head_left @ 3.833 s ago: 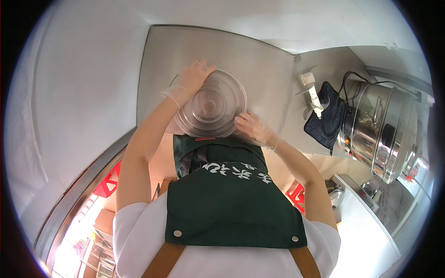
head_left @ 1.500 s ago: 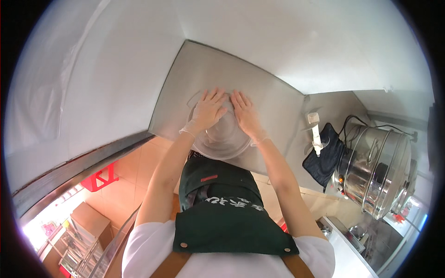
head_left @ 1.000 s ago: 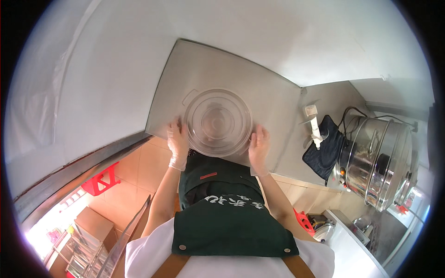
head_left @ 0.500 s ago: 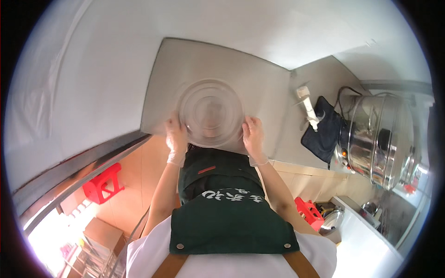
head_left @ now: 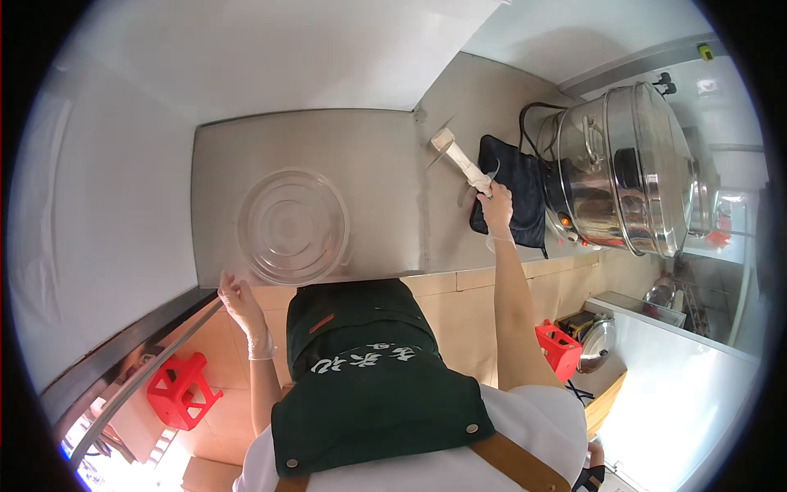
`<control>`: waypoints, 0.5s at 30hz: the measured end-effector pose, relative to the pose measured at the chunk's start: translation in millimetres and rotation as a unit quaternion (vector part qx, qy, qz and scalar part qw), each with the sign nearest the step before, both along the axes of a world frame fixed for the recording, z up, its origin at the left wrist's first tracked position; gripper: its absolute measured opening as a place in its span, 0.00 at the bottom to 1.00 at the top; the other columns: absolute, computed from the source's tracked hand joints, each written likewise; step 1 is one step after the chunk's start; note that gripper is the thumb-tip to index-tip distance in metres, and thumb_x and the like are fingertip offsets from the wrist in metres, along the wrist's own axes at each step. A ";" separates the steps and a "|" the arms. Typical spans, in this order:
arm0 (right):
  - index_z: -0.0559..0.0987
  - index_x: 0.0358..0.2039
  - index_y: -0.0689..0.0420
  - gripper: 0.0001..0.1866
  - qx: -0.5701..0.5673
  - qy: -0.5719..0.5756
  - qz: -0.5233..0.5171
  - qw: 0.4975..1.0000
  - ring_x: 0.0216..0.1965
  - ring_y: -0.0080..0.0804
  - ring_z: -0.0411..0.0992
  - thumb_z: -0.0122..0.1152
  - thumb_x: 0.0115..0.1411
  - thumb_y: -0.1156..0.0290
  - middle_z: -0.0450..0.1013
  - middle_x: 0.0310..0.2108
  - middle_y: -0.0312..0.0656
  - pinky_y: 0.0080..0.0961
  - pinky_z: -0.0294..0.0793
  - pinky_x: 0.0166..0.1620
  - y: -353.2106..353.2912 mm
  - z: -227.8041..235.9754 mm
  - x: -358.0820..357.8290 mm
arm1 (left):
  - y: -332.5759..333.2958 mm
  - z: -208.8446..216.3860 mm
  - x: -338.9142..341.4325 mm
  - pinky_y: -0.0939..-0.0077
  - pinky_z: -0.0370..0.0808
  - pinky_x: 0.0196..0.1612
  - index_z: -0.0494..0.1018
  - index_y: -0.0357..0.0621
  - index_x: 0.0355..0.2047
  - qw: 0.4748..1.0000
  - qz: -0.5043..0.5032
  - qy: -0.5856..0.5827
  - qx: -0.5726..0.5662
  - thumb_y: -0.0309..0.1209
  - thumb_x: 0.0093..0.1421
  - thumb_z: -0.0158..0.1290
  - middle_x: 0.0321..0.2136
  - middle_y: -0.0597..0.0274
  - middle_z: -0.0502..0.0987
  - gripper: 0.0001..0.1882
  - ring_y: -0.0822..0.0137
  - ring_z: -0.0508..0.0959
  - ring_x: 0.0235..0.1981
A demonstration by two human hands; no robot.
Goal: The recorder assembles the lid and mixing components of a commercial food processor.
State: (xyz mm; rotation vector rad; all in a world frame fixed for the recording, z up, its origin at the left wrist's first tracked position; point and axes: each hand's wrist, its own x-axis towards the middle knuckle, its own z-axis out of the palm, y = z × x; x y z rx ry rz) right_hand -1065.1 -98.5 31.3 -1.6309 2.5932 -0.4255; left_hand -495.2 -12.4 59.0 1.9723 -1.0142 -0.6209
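A clear round plastic piece [head_left: 293,225], ringed like a lid or shallow basin, rests on the left part of the grey metal counter [head_left: 377,164]. My left hand [head_left: 238,303], in a thin clear glove, is apart from it beyond the front edge, fingers loosely spread and holding nothing. To the right, my gloved right hand [head_left: 497,209] closes on the lower end of a white rod-shaped tool [head_left: 463,160]. Thin curved metal pieces stick out near both its ends; its exact kind is unclear. Part of it lies over a folded black cloth [head_left: 512,184].
A large shiny steel drum-shaped cooker [head_left: 615,172] with a lit orange light and black cable stands right of the cloth. White panels border the counter behind and left. Red plastic stools [head_left: 182,392] are on the tiled floor. Another person's arm [head_left: 595,455] shows at lower right.
Both hands have let go of the clear round piece, which now rests on the counter. My right hand has moved right to the white tool; my left hand has drawn back left.
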 end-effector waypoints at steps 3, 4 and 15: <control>0.78 0.39 0.56 0.14 0.067 0.029 0.032 0.997 0.47 0.47 0.71 0.66 0.53 0.68 0.73 0.38 0.43 0.41 0.72 0.47 -5.5 3.7 -5.4 | -2.5 8.0 -15.9 0.73 0.69 0.48 0.67 0.40 0.56 0.999 -0.027 0.004 -0.023 0.23 0.62 0.48 0.45 0.57 0.70 0.21 0.67 0.70 0.41; 0.77 0.39 0.57 0.13 0.041 0.001 0.050 0.998 0.44 0.48 0.72 0.65 0.53 0.69 0.73 0.37 0.45 0.41 0.72 0.45 -4.8 15.2 -1.1 | -3.0 11.9 -19.5 0.74 0.70 0.47 0.69 0.39 0.54 0.999 -0.035 -0.008 -0.033 0.22 0.61 0.49 0.44 0.58 0.72 0.19 0.68 0.71 0.38; 0.76 0.39 0.55 0.10 0.050 0.085 0.368 0.925 0.31 0.47 0.74 0.60 0.55 0.77 0.70 0.32 0.45 0.41 0.73 0.33 -65.8 201.4 95.0 | -96.1 74.7 -157.1 0.64 0.73 0.45 0.69 0.40 0.52 0.922 -0.347 -0.074 -0.153 0.29 0.58 0.56 0.43 0.51 0.75 0.21 0.53 0.76 0.40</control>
